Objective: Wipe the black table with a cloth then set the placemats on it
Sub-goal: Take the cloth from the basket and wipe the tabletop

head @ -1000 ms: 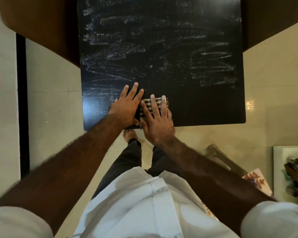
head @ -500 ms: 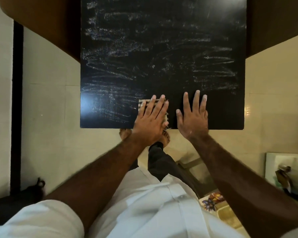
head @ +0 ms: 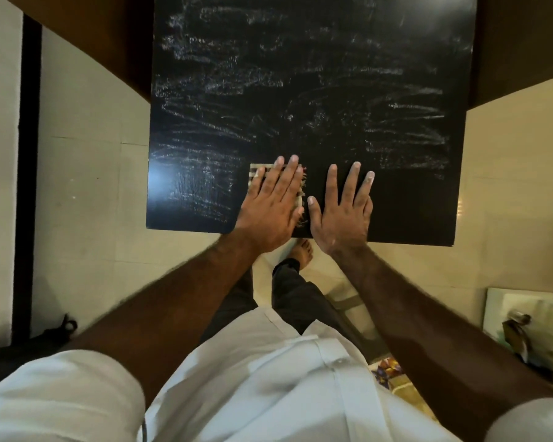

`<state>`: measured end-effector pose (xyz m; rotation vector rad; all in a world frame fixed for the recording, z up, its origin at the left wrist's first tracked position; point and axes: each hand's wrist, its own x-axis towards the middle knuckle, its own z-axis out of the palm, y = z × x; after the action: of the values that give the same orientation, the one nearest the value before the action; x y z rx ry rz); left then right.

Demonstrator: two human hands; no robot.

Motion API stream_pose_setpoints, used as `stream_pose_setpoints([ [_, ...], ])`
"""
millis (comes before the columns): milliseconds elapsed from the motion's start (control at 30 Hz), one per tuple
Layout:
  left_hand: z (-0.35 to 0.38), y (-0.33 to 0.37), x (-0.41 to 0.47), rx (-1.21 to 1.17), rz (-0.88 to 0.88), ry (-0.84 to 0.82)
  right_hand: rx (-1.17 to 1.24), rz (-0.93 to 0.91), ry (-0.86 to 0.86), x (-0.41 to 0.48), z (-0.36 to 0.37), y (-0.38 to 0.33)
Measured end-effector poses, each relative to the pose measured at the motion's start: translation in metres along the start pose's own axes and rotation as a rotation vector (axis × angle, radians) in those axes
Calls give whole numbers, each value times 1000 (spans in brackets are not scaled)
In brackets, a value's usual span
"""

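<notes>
- Left hand (head: 270, 205) — fingers straight, palm pressed flat on a folded, striped, fringed cloth (head: 256, 174).
- The cloth lies on the square black table top (head: 300, 90), near its front edge, a little left of the middle.
- Right hand (head: 342, 212) — fingers straight and slightly spread, holding nothing, flat on the bare table just beside the cloth's fringe.
- Whitish streaks cover much of the table's surface.

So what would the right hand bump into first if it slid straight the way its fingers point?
Nothing that I can see. The right hand lies flat on the table, and only white streaks lie ahead, up to the picture's top. The cloth sits off to its side, under the left hand.
</notes>
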<state>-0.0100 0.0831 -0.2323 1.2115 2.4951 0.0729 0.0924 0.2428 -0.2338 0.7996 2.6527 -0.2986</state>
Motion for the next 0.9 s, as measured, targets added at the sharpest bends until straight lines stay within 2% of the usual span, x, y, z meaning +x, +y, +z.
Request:
stream_pose_setpoints([
  [100, 6, -23, -38, 42, 84, -51, 10, 10, -20, 1, 0, 0],
  [300, 1, -91, -72, -13, -95, -53, 3, 12, -47, 2, -2, 0],
  [433, -11, -75, -37, -57, -150, 10, 2, 34, -77, 3, -3, -4],
  [633, -7, -48, -35, -1, 69, -58, 22, 107, -126, 2, -6, -24],
  [700, -3, -67, -60, 12, 81, -87, 23, 119, -144, 3, -8, -28],
  [800, -4, -113, -90, -11, -6, -76, 29, 137, -161, 4, -8, -29],
  [900, -14, -151, -88, -28, -61, -68, 26, 156, -164, 3, -8, -33],
])
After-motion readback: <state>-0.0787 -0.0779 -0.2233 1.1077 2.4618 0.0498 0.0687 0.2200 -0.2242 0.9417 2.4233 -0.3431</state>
